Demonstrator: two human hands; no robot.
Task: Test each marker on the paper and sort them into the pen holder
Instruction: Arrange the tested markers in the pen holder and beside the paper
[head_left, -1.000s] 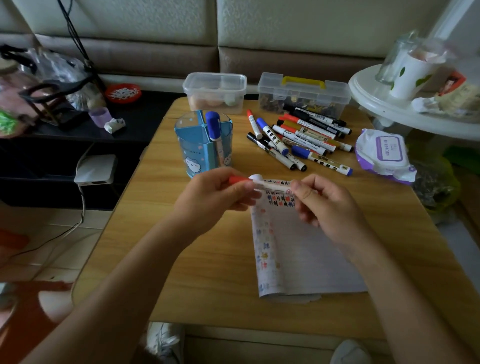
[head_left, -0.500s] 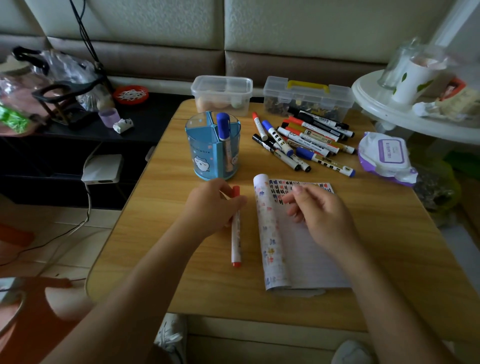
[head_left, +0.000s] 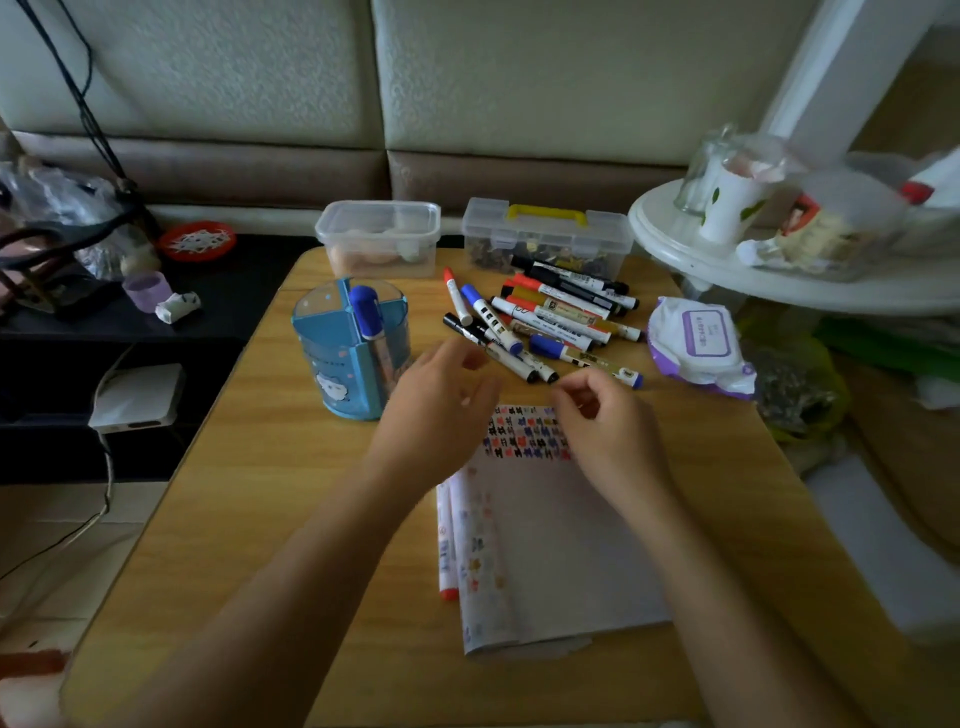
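While the left hand (head_left: 441, 410) hovers with fingers loosely apart and the right hand (head_left: 602, 436) with fingers curled on nothing, the red marker (head_left: 448, 545) lying just left of the paper (head_left: 566, 551) could get knocked and roll off, missing the pen holder (head_left: 348, 358) far left. The wooden table (head_left: 249, 509) stands before a padded wall (head_left: 519, 78), with unsorted markers (head_left: 550, 322) piled far right.

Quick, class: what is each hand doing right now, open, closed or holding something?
Left hand: open, holding nothing.
Right hand: fingers loosely curled, nothing visible in it.
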